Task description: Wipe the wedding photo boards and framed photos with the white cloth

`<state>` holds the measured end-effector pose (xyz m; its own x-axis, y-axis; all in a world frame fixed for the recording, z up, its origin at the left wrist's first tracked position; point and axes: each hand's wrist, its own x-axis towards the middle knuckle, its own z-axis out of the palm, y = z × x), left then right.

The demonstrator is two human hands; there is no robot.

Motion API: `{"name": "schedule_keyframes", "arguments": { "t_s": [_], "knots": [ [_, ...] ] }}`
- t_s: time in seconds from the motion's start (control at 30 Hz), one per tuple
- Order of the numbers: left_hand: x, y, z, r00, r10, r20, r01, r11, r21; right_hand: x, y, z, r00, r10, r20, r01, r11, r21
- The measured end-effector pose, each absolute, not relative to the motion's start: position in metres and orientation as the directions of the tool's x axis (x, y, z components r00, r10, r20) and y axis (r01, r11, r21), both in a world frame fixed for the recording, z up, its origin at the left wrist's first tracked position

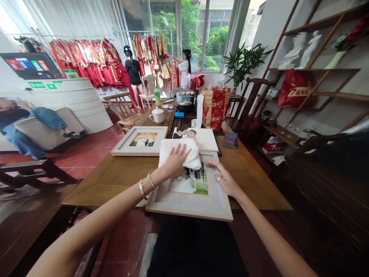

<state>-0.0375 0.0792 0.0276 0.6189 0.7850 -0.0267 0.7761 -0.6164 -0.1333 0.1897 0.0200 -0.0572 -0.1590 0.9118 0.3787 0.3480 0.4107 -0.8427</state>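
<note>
A wooden picture frame (187,207) with a pale, wide border lies at the table's near edge, jutting slightly over it. Behind its pane is a photo (198,186) with green grass. My left hand (174,159) lies flat, fingers spread, on a folded white towel (170,148) that covers the frame's far left part. My right hand (226,181), with a ring on one finger, grips the frame's right side, fingers bent over the border. Farther left lies a second framed photo (142,139). A large wedding portrait print (206,139) lies just beyond the towel.
On the wooden table (115,181) stand a white lidded mug (157,115), a green bottle (157,96) and a red-and-tan paper bag (215,107). Shelves (319,69) line the right wall. Two people are by racks of red garments (86,61); another person sits at left.
</note>
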Motion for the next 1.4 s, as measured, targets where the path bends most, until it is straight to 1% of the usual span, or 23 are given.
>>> {"name": "schedule_keyframes", "arguments": {
  "t_s": [0.1,0.2,0.3,0.4,0.47,0.53,0.6,0.67,0.73,0.8,0.87,1.03,1.13,1.2,1.23,1.3,1.4],
  "knots": [
    [-0.042,0.049,0.028,0.693,0.708,-0.134,0.702,-0.706,-0.096,0.189,0.02,-0.057,-0.152,0.915,0.373,0.349,0.403,-0.846],
    [-0.045,-0.005,0.032,0.761,0.615,-0.206,0.617,-0.785,-0.064,0.189,0.02,-0.058,-0.144,0.916,0.374,0.357,0.401,-0.844],
    [-0.045,-0.057,0.038,0.804,0.553,-0.22,0.557,-0.829,-0.05,0.189,0.02,-0.058,-0.144,0.914,0.379,0.366,0.405,-0.838],
    [-0.039,-0.079,0.038,0.83,0.521,-0.197,0.525,-0.85,-0.036,0.189,0.021,-0.058,-0.148,0.913,0.38,0.373,0.407,-0.834],
    [-0.033,-0.071,0.034,0.796,0.577,-0.182,0.574,-0.816,-0.072,0.189,0.021,-0.059,-0.152,0.911,0.383,0.376,0.412,-0.83],
    [-0.028,-0.049,0.027,0.712,0.686,-0.152,0.671,-0.728,-0.139,0.19,0.022,-0.06,-0.149,0.908,0.392,0.385,0.418,-0.823],
    [-0.023,-0.018,0.022,0.632,0.769,-0.097,0.747,-0.637,-0.187,0.19,0.023,-0.063,-0.132,0.906,0.402,0.401,0.419,-0.815],
    [-0.019,0.011,0.02,0.597,0.801,-0.049,0.78,-0.593,-0.199,0.189,0.024,-0.065,-0.11,0.907,0.406,0.414,0.413,-0.811],
    [-0.016,0.033,0.021,0.611,0.791,-0.027,0.775,-0.604,-0.185,0.189,0.025,-0.067,-0.098,0.911,0.402,0.419,0.404,-0.813],
    [-0.013,0.043,0.024,0.652,0.757,-0.04,0.744,-0.65,-0.156,0.189,0.025,-0.068,-0.091,0.915,0.393,0.42,0.393,-0.818],
    [-0.012,0.043,0.027,0.709,0.699,-0.088,0.691,-0.715,-0.108,0.19,0.025,-0.068,-0.089,0.919,0.383,0.418,0.384,-0.823],
    [-0.019,0.013,0.043,0.832,0.504,-0.232,0.527,-0.848,0.05,0.191,0.023,-0.066,-0.1,0.928,0.358,0.387,0.368,-0.845],
    [-0.028,-0.009,0.056,0.864,0.4,-0.305,0.464,-0.867,0.179,0.19,0.022,-0.065,-0.077,0.928,0.364,0.377,0.365,-0.851],
    [-0.031,-0.022,0.059,0.877,0.357,-0.321,0.442,-0.862,0.249,0.189,0.022,-0.065,-0.069,0.926,0.371,0.377,0.369,-0.85],
    [-0.03,-0.028,0.058,0.882,0.357,-0.308,0.439,-0.861,0.258,0.189,0.023,-0.065,-0.067,0.925,0.374,0.377,0.37,-0.849],
    [-0.025,-0.034,0.051,0.873,0.414,-0.256,0.469,-0.857,0.213,0.19,0.023,-0.066,-0.069,0.925,0.373,0.375,0.37,-0.85],
    [-0.015,-0.023,0.037,0.775,0.599,-0.201,0.618,-0.785,0.041,0.191,0.025,-0.067,-0.065,0.936,0.345,0.37,0.343,-0.863]
  ]
}}
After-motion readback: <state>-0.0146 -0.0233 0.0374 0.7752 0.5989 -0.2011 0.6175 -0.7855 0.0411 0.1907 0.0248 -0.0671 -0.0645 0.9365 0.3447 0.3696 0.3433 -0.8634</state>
